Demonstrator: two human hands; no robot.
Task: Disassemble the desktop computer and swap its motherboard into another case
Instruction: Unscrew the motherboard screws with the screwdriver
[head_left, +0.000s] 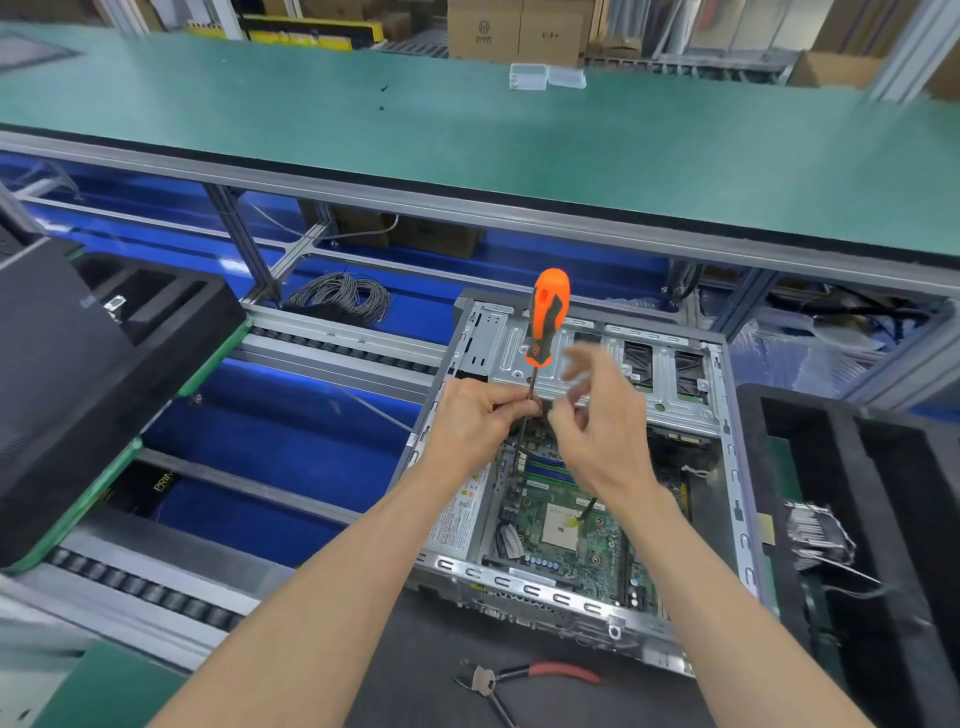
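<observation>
L hand (475, 415) pinches the metal shaft of the screwdriver (546, 317), fingers curled round it, tool held upright w/ the orange-and-black handle sticking up above the grip. R hand (597, 421) sits just right of that grip, fingers loosely curled & blurred; cannot tell whether it grasps anything. Directly below and toward the person from the grip lies the open desktop case (737, 467) on its side, the green motherboard (566, 525) inside it under the R wrist. Just beyond the grip: the case's silver drive cage (613, 338). Well below, near the forearms, red-handled cutters (524, 675) lie on the dark mat (415, 649). Far left of the grip, a black foam tray (104, 364); far right, another foam tray (857, 493).
</observation>
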